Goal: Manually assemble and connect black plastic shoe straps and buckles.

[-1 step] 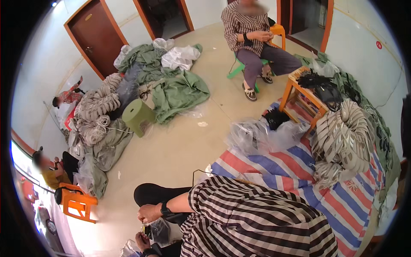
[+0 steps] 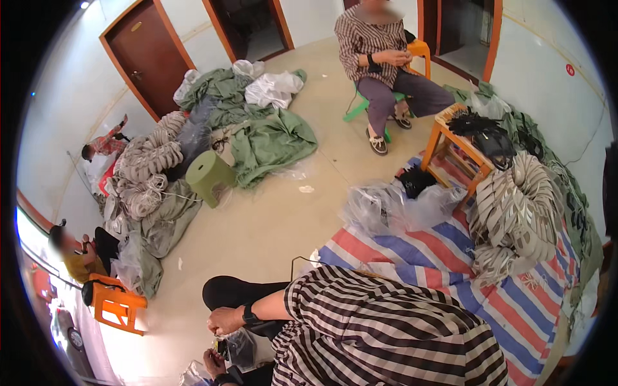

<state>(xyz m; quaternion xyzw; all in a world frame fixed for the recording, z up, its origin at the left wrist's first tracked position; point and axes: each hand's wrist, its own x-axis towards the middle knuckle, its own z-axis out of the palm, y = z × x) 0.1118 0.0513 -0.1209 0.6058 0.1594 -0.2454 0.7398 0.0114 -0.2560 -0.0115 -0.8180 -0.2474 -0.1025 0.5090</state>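
My right hand (image 2: 224, 320) reaches in from a striped sleeve, a dark watch on its wrist. Its fingers are curled down and closed, hiding whatever they hold. Just below it, near the lower edge, my left hand (image 2: 214, 364) is closed too, with a dark band at its wrist. A small dark and yellow piece (image 2: 223, 348) shows at its fingertips, too small to name. Beside both hands sits a clear plastic bag (image 2: 242, 349) with dark contents. More clear plastic (image 2: 195, 373) lies at the left hand's outer side.
Opposite, a person (image 2: 393, 71) sits on a green stool, hands together. A wooden stool (image 2: 444, 128) bears black straps, beside bundled grey-beige pieces (image 2: 518, 212) on a striped sheet (image 2: 412, 251). At left are a green stool (image 2: 209, 180), heaped bundles (image 2: 148, 151), an orange stool (image 2: 119, 302) and two people.
The whole view has shifted very slightly. My hands keep the same pose and place; the person opposite has barely moved their hands.
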